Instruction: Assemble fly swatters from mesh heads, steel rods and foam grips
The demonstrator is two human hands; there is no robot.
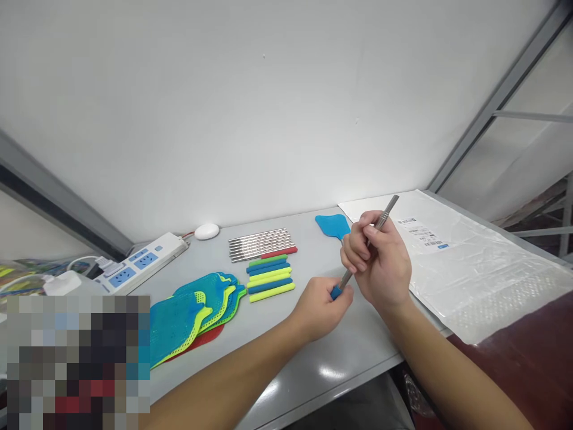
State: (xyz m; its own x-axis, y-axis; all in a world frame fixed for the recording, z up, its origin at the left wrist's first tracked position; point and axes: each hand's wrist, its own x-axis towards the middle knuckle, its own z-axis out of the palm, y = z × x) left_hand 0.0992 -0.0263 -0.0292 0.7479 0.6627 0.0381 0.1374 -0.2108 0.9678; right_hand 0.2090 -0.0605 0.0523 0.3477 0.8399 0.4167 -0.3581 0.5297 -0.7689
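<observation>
My left hand (321, 307) is closed around a blue handle grip (335, 292), of which only the end shows. Out of that end runs a metal telescopic rod (391, 206), tilted up to the right. My right hand (381, 260) wraps its fingers round the rod higher up, and the bare tip sticks out above it. Just behind the right hand lies a blue fly swatter head (333, 226) with a bit of metal stem, the rest hidden. Left of my hands are several coloured handle grips (271, 278), a row of metal rods (259, 243) and perforated swatter heads (192, 310).
A white plastic mailer bag (465, 257) with a label covers the table's right side and hangs over its edge. At the left stand a power strip (147, 260) with plugs and a small white device (206, 231). A wall rises behind the table (308, 364). The lower left is pixelated.
</observation>
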